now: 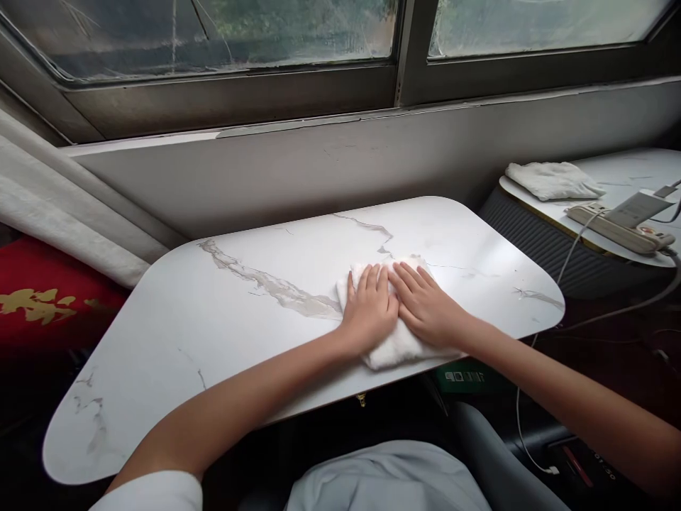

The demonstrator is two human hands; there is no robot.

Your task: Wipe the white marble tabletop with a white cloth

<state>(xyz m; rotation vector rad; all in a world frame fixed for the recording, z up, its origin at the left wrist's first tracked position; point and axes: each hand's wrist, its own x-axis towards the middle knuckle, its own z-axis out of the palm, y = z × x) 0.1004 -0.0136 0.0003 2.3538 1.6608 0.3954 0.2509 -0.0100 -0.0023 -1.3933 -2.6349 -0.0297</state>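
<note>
Through the head camera I see a curtain (69, 195) at left, then the counter (175, 312). My left hand (372, 305) and right hand (425, 305) lie open, fingers extended, flat on the white cloth (394, 349) by the counter's near edge. Rightward sit another cloth (553, 180) and a power strip (611, 228).

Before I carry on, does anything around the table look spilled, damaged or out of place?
No spill or damage shows on the table; its grey streaks look like marble patterning, though the cloth hides a patch. What looks untidy is a white cable plug below the table's right side, apparently connected to nothing.
</note>
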